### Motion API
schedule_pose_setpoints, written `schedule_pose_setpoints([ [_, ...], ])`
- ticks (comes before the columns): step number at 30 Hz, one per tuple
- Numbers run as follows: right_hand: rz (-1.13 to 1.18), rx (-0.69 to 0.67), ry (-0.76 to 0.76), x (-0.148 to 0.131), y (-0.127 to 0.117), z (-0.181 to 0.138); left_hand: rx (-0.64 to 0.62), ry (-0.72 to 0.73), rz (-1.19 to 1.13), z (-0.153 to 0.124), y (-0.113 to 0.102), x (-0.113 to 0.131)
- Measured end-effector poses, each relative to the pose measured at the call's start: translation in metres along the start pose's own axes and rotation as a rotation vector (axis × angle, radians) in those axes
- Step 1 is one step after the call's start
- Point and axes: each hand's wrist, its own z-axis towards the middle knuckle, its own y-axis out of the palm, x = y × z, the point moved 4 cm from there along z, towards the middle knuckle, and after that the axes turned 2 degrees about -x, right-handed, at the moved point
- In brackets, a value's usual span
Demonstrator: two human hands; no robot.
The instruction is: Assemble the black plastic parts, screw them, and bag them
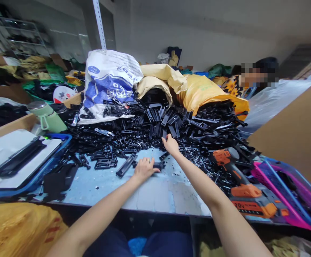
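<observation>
My left hand (pixel 144 169) lies low over the blue tabletop, its fingers curled over a black part (pixel 159 165) whose end shows between finger and thumb. Just left of it is a long black slotted bar (pixel 127 165). My right hand (pixel 171 145) reaches to the front of the heap, thumb and fingers pinched together; what is between them is too small to make out. Flat black bars (pixel 173 129) lie right behind its fingertips. Loose silver screws (pixel 198 159) are scattered to its right.
An orange cordless drill (pixel 245 192) lies at right beside a pink basket (pixel 262 178). A blue tray (pixel 67 141) with white board is at left, near a green cup (pixel 52 119). Behind the heap stand a white-blue sack (pixel 110 78) and yellow sack (pixel 203 91). A person (pixel 235 84) sits beyond.
</observation>
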Motion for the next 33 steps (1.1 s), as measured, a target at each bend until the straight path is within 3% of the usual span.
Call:
schedule_pose_setpoints([
  [4,0.031,0.027,0.127,0.002,0.007,0.031,0.048,-0.222,0.065,0.018,-0.029,-0.043],
  [8,0.184,-0.007,0.139,0.013,0.005,0.019,0.035,-0.552,0.145,-0.032,-0.059,-0.112],
  [10,0.278,-0.084,0.103,0.017,0.006,0.002,-0.082,-0.685,0.208,-0.066,-0.061,-0.143],
  [13,0.381,-0.207,0.057,0.02,0.01,-0.034,-0.221,-0.634,0.2,-0.098,-0.054,-0.168],
  [16,0.452,-0.375,-0.056,0.018,0.012,-0.076,-0.184,-0.589,0.175,-0.109,-0.055,-0.176],
  [19,0.275,-0.546,-0.28,0.016,0.009,-0.12,0.081,-0.527,0.008,-0.109,-0.069,-0.165],
  [21,0.009,-0.546,-0.415,0.014,0.009,-0.146,0.327,-0.44,-0.216,-0.107,-0.078,-0.143],
  [23,-0.167,-0.496,-0.525,0.008,0.014,-0.165,0.434,-0.356,-0.458,-0.103,-0.078,-0.113],
  [26,-0.011,-0.411,-0.521,-0.006,0.029,-0.178,0.25,-0.264,-0.737,-0.092,-0.062,-0.059],
  [29,0.509,-0.381,-0.233,-0.012,0.043,-0.175,0.058,-0.26,-0.938,-0.086,-0.047,-0.021],
  [31,0.788,-0.405,-0.091,-0.015,0.048,-0.174,0.07,-0.295,-0.989,-0.085,-0.046,-0.012],
  [33,0.883,-0.428,-0.109,-0.018,0.046,-0.173,0.142,-0.287,-0.971,-0.084,-0.05,-0.01],
])
